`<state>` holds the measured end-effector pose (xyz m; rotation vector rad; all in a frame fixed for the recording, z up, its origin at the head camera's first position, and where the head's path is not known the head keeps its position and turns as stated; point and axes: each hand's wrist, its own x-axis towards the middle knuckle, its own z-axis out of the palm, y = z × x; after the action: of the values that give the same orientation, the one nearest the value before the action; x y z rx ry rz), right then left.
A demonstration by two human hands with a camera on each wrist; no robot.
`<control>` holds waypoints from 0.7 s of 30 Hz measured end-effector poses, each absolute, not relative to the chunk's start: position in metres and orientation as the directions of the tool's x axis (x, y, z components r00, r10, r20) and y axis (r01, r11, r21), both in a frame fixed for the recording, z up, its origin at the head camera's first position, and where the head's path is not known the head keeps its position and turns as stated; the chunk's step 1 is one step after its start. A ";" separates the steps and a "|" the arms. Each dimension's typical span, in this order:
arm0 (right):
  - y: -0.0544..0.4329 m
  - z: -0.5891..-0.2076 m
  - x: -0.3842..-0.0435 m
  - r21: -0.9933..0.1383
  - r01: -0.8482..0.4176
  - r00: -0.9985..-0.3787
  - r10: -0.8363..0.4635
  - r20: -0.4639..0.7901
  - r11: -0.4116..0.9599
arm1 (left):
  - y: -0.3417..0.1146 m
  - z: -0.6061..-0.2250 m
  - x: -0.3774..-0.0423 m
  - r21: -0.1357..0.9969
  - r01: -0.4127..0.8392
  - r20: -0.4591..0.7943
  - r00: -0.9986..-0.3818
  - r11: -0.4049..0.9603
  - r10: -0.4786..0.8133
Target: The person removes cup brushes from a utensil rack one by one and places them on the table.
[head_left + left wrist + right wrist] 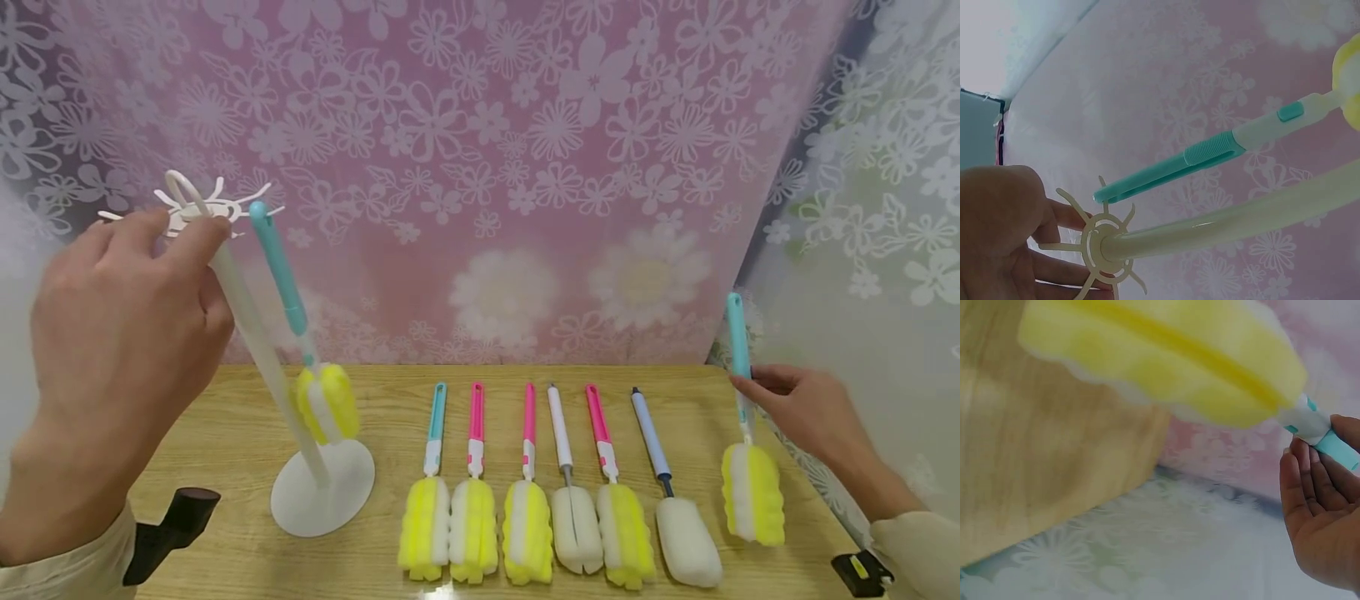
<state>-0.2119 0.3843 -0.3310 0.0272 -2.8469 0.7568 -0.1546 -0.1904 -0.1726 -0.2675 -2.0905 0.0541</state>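
Observation:
At the left, my left hand (131, 308) grips the top of a white hook stand (240, 287), fingers around its hooked ring (1089, 250). One sponge brush with a teal handle (279, 271) hangs from a hook on the stand's right side, its yellow-and-white head (328, 404) beside the pole. Over at the right, my right hand (813, 412) pinches the teal handle of another sponge brush (752, 496) between thumb and fingers. This brush is upright, head down. In the right wrist view its yellow head (1166, 356) looms close, and the fingers (1310, 481) lie along the handle.
Several sponge brushes lie in a row on the wooden table, among them a teal one (423, 529), a pink one (474, 529) and a white-headed one (687, 542). The stand's round base (337, 500) sits left of them. A flowered curtain (487, 183) hangs behind.

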 end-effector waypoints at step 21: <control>0.395 -0.396 -0.239 -0.569 0.024 -0.981 -0.090 -0.170 0.822 | -0.190 -0.174 -0.155 -0.133 0.155 0.859 -0.475 0.979 0.192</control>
<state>-0.2395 0.3954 -0.3965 0.0582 -3.1792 0.9962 -0.1551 -0.1897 -0.1744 -0.2443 -2.0742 0.0448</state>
